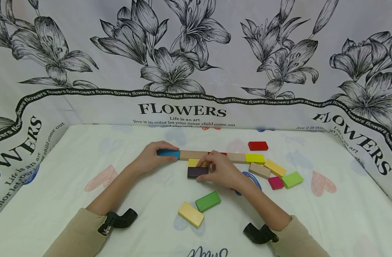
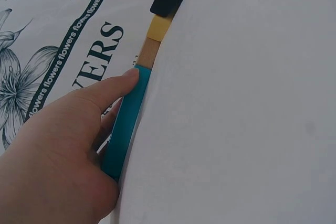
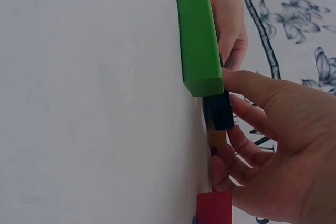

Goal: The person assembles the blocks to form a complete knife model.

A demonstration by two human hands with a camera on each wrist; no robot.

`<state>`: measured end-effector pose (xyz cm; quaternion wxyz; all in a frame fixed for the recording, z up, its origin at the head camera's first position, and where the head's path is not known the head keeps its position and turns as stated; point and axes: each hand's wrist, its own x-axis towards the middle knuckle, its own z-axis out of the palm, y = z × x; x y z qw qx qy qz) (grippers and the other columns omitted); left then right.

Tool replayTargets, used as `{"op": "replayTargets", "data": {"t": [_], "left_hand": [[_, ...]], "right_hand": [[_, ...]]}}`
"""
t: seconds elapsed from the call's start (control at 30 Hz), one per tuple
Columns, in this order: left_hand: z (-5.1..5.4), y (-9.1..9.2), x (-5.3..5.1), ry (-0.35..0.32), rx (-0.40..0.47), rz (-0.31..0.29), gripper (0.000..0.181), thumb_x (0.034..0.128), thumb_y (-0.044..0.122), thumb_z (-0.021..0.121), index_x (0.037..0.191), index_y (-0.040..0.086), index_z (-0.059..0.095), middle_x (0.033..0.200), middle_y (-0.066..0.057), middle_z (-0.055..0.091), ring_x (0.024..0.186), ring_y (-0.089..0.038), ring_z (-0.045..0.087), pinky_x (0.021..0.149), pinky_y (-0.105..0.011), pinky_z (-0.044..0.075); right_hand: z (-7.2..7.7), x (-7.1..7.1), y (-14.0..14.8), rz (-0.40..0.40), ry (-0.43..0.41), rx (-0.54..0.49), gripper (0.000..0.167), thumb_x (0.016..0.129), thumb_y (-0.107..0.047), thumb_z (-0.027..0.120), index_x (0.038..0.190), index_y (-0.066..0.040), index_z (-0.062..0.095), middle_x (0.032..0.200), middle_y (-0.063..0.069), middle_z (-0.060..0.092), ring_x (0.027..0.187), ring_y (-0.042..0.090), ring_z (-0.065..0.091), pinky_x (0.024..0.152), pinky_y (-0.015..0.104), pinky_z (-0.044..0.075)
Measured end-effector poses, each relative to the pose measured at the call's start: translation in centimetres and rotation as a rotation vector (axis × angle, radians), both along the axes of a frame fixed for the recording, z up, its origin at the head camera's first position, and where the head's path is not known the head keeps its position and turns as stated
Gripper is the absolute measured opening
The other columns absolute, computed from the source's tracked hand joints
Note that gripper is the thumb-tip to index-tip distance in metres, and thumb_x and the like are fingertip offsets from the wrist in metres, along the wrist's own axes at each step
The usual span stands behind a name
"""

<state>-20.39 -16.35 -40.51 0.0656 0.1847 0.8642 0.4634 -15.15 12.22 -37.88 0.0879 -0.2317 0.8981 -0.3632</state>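
A row of wooden blocks runs left to right on the white cloth. At its left end my left hand (image 1: 152,157) holds a blue block (image 1: 168,154), thumb along the near side and fingers at the far side. A tan block (image 1: 192,155) adjoins the blue one, followed by a partly covered red block, another tan block (image 1: 236,157) and a yellow block (image 1: 255,159). My right hand (image 1: 223,169) pinches a dark block (image 1: 195,172) just in front of a second yellow block (image 1: 193,163), which the fingers partly cover.
Behind the row lies a red block (image 1: 258,146). To the right are a tan block (image 1: 259,170), an orange-yellow block (image 1: 275,167), a crimson block (image 1: 275,182) and a lime block (image 1: 292,180). Nearer me lie a green block (image 1: 208,201) and a pale yellow block (image 1: 191,214).
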Motion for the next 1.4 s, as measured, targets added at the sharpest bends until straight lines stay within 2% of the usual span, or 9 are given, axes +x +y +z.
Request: {"op": "replayTargets", "data": {"t": [0.53,1.4], "left_hand": [[-0.01,0.02,-0.02,-0.002,-0.017,0.004,0.036,0.0921,0.021,0.083,0.127,0.013,0.078,0.134,-0.01,0.07,0.132,-0.034,0.057,0.115,-0.057,0.04],[-0.03,0.03,-0.08,-0.001,-0.028,0.003,0.037,0.0923,0.021,0.082,0.128,0.013,0.077,0.137,-0.011,0.069,0.131,-0.035,0.056,0.112,-0.054,0.041]], "right_hand": [[-0.21,0.29,-0.15,-0.013,-0.007,0.002,0.036,0.084,-0.018,0.091,0.113,-0.014,0.071,0.101,0.003,0.059,0.09,0.017,0.053,0.077,0.027,0.048],[-0.3,0.16,-0.1,-0.008,-0.01,-0.053,0.041,0.083,-0.016,0.092,0.116,-0.011,0.069,0.098,0.005,0.057,0.082,0.015,0.055,0.074,0.024,0.05]]}}
